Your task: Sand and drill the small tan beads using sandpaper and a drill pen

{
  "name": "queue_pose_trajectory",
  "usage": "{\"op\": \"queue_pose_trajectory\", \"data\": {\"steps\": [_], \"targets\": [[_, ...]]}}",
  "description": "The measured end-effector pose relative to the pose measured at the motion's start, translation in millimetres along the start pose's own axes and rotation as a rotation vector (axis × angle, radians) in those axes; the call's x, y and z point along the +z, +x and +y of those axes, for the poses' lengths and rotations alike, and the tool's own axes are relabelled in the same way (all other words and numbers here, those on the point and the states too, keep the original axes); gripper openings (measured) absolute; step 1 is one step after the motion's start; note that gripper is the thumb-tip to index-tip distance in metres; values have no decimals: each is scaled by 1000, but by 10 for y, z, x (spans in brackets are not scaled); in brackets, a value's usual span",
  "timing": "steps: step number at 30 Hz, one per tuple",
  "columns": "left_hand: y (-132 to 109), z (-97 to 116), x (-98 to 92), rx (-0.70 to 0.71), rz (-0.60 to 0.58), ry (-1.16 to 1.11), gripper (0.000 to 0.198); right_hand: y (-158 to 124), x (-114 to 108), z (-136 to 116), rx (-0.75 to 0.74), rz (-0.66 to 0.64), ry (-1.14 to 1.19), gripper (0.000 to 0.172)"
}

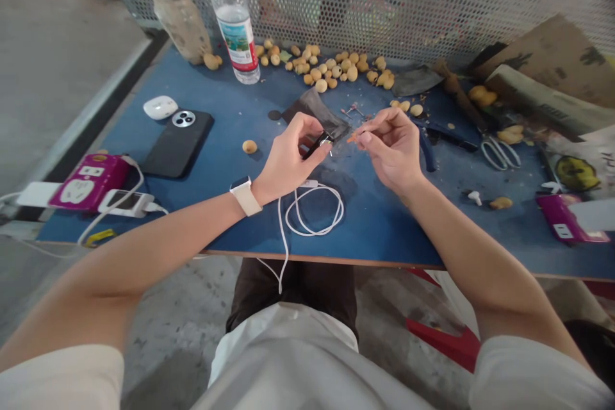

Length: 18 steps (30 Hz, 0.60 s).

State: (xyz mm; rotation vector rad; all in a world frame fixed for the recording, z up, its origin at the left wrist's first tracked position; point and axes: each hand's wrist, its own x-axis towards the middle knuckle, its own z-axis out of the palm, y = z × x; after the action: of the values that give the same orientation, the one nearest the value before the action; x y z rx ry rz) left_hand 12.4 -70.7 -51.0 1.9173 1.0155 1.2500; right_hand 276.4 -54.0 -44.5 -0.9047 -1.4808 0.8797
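Observation:
My left hand (288,163) pinches a small black device (317,145) with a shiny metal end. My right hand (391,150) holds a thin orange sliver (353,138) between its fingertips, close to that device. The two hands nearly meet above a blue table (384,230). A dark, creased flat piece (317,115) lies just beyond them, partly hidden by my left hand. A white cable (314,211) loops on the table below my left wrist, and one end hangs over the front edge. A pale watch (246,196) sits on my left wrist.
A pile of loquats (321,67) and a plastic water bottle (233,19) stand at the back, before a perforated metal screen (365,0). A black phone (177,144) and pink power strip (89,180) lie left; scissors (500,152) and blue-handled pliers (427,147) lie right.

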Motion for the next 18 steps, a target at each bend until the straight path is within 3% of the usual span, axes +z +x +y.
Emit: {"op": "queue_pose_trajectory", "data": {"steps": [10, 13, 18], "targets": [[-29, 114, -18, 68, -21, -1, 38, -18, -5, 1, -42, -29, -15, 76], [-24, 95, -22, 52, -10, 2, 44, -2, -31, -6, -54, -44, -95, 63], [-7, -9, 3, 24, 11, -23, 50, 32, -93, 33, -82, -125, -331, 26]]}}
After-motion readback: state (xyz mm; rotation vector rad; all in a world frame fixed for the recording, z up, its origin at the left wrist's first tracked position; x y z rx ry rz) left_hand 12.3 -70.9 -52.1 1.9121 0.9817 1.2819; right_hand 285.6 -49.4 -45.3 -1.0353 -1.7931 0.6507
